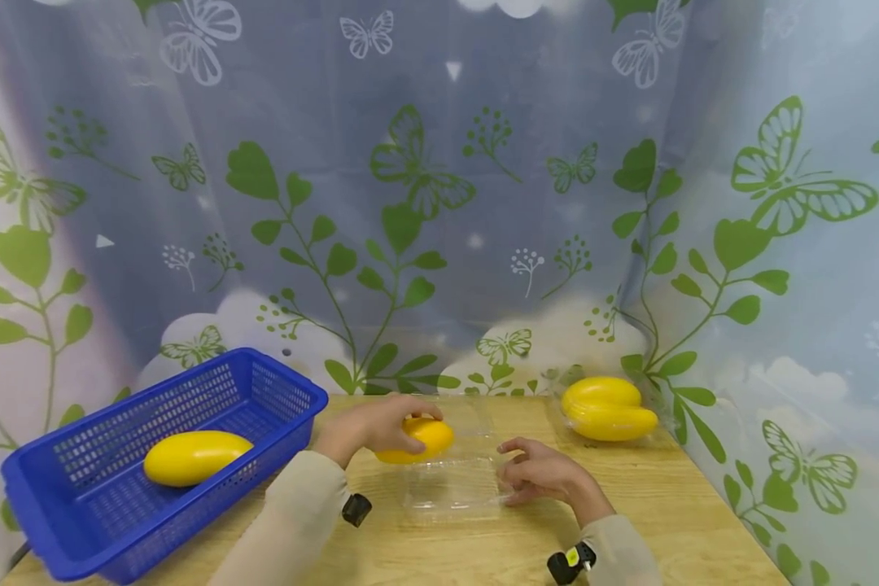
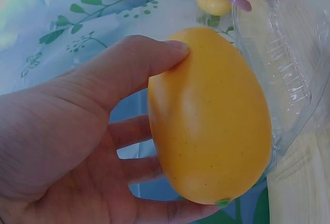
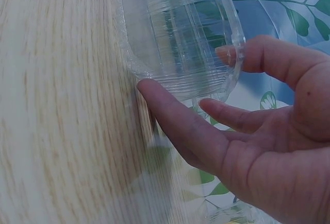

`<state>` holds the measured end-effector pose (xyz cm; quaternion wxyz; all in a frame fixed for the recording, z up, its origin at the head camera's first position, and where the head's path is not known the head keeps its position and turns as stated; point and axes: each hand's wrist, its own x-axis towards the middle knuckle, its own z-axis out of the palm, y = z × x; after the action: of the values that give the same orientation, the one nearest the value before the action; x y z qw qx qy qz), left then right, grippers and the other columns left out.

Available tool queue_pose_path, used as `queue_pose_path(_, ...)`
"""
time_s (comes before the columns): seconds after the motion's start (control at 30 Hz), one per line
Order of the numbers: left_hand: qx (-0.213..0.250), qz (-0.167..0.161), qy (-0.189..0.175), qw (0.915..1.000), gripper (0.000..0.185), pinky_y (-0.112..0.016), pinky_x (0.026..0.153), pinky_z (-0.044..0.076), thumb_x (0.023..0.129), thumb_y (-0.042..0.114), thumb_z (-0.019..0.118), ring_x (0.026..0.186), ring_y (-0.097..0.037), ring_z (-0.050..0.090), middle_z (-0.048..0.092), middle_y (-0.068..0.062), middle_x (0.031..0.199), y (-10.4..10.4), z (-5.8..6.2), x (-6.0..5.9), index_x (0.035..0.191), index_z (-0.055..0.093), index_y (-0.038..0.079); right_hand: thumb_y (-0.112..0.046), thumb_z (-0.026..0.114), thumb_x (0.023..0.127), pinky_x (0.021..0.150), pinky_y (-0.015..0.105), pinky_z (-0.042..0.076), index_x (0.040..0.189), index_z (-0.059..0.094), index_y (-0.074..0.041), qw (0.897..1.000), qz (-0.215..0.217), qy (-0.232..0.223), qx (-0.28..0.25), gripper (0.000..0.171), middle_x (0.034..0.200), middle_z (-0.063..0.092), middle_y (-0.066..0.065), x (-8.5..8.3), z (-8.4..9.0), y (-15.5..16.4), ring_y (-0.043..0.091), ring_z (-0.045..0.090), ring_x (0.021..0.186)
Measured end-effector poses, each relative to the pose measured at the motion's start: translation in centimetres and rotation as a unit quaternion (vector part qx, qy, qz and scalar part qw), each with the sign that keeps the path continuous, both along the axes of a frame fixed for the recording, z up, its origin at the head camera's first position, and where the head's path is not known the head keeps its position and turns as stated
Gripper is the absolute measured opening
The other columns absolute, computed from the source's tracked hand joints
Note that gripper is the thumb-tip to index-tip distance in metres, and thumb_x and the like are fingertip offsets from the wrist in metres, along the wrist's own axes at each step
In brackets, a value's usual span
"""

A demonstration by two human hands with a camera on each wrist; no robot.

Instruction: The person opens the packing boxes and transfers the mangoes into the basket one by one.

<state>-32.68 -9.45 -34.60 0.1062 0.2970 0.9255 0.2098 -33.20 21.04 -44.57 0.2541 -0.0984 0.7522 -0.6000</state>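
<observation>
In the head view my left hand (image 1: 382, 423) holds a smooth yellow-orange mango (image 1: 432, 437) above the left side of an opened clear plastic clamshell box (image 1: 454, 487). The left wrist view shows the thumb on top of the mango (image 2: 211, 121) and the fingers round its far side; a small green tip marks one end. My right hand (image 1: 545, 472) is at the box's right end. Seen from the right wrist, its thumb (image 3: 258, 54) hooks over the rim of the box (image 3: 175, 38) and its fingers lie against the outer wall.
At the left a blue perforated basket (image 1: 66, 537) holds another yellow mango (image 1: 196, 457). Two yellow mangoes (image 1: 608, 422) in clear packaging stand at the back right of the wooden table (image 1: 674, 496). A patterned curtain (image 1: 483, 244) hangs behind.
</observation>
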Motion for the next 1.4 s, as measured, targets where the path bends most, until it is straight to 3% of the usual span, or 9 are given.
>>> queue_pose_path(0.5, 0.005, 0.029, 0.008, 0.9995, 0.051, -0.055, 0.109, 0.048, 0.094, 0.018, 0.076, 0.133, -0.033, 0.053, 0.063, -0.009, 0.140, -0.7, 0.5, -0.2, 0.143, 0.062, 0.024, -0.005, 0.064, 0.093, 0.086, 0.043, 0.065, 0.151, 0.028, 0.010, 1.000, -0.001, 0.002, 0.003, 0.070, 0.125, 0.054, 0.026, 0.0, 0.0, -0.1, 0.019, 0.054, 0.089)
queue_pose_path(0.83, 0.000, 0.016, 0.023, 0.9996, 0.049, -0.056, 0.109, 0.050, 0.095, 0.015, 0.075, 0.132, -0.035, 0.057, 0.063, -0.013, 0.142, -2.2, 1.7, -0.5, 0.142, 0.063, 0.020, -0.006, 0.063, 0.094, 0.087, 0.044, 0.064, 0.151, 0.027, 0.010, 1.000, 0.007, 0.002, 0.005, 0.069, 0.127, 0.054, 0.027, 0.1, 0.1, 0.0, 0.020, 0.056, 0.091)
queue_pose_path(1.03, 0.003, 0.028, 0.016, 0.9995, 0.047, -0.054, 0.107, 0.051, 0.095, 0.016, 0.074, 0.130, -0.033, 0.057, 0.063, -0.010, 0.142, -2.6, 2.2, -0.5, 0.141, 0.063, 0.022, -0.005, 0.063, 0.093, 0.085, 0.044, 0.065, 0.150, 0.028, 0.010, 1.000, 0.003, 0.007, 0.007, 0.069, 0.126, 0.054, 0.027, 0.0, 0.0, 0.0, 0.020, 0.056, 0.090)
queue_pose_path(1.4, -0.006, 0.027, 0.028, 0.9992, 0.048, -0.055, 0.107, 0.050, 0.095, 0.015, 0.075, 0.130, -0.033, 0.058, 0.063, -0.011, 0.142, -3.7, 2.6, -0.4, 0.141, 0.063, 0.018, -0.004, 0.062, 0.094, 0.086, 0.046, 0.064, 0.150, 0.028, 0.010, 1.000, 0.003, 0.007, 0.006, 0.068, 0.127, 0.053, 0.029, 0.2, 0.2, -0.1, 0.020, 0.053, 0.087)
